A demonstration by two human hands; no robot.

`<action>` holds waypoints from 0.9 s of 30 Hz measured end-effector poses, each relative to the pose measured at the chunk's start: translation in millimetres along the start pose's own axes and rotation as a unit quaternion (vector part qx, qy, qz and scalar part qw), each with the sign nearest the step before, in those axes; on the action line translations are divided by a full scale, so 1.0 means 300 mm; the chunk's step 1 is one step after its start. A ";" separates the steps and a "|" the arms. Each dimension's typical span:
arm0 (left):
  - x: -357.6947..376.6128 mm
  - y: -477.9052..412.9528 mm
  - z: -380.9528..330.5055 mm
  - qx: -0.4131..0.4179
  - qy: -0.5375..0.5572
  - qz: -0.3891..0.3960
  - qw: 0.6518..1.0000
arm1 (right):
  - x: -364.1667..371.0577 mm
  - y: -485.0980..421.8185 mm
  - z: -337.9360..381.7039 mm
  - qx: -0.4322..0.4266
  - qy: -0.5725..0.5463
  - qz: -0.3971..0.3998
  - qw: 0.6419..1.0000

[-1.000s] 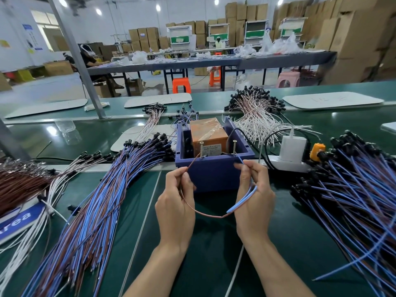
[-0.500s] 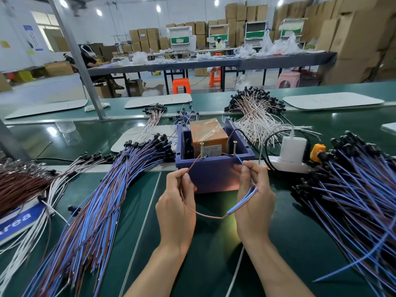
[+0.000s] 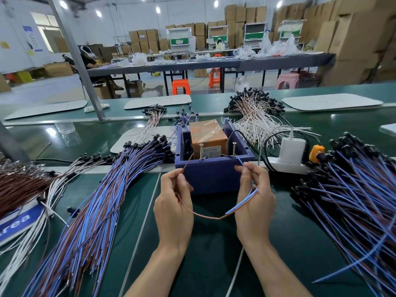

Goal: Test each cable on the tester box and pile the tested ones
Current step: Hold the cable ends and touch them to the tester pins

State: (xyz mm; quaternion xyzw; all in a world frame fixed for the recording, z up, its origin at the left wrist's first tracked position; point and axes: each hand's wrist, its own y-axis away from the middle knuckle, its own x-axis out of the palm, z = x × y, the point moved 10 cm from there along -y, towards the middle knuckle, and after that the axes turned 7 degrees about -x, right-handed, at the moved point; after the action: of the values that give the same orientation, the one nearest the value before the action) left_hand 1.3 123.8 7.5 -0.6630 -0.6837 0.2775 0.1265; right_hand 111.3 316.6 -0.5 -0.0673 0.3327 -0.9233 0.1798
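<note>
A purple tester box (image 3: 214,174) stands in the middle of the green bench, with an orange block (image 3: 206,133) inside and two upright screws at its front rim. Both hands hold one brown-and-blue cable (image 3: 205,216) that sags in a loop between them. My left hand (image 3: 173,209) pinches its brown end, whose tip points up toward the left screw (image 3: 201,151). My right hand (image 3: 254,202) pinches the blue end, whose tip reaches the box rim by the right screw (image 3: 234,149). A big pile of blue and brown cables (image 3: 96,206) lies left, another pile (image 3: 353,189) right.
A white power strip with a charger (image 3: 292,150) and an orange plug lies right of the box. White and brown cables (image 3: 255,116) are heaped behind it. Dark brown wires (image 3: 19,183) and a blue label lie at far left. A person sits at a far table.
Both hands hold the same cable at the box; the cable ends have stayed at the screws with hardly any visible movement.
</note>
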 end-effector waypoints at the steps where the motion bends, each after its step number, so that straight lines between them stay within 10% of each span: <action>1: -0.003 -0.002 0.005 -0.006 0.007 -0.003 1.000 | -0.003 0.002 0.000 0.001 -0.001 -0.001 1.000; 27: -0.155 0.067 0.128 -0.164 -0.037 -0.011 0.986 | -0.075 0.091 0.039 0.033 0.104 0.109 0.988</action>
State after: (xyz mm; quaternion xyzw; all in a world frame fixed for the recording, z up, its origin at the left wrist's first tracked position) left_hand 1.6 69.5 -25.9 -0.6565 -0.7313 0.1849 -0.0064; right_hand 142.8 298.8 -9.1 0.0714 0.3244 -0.9105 0.2464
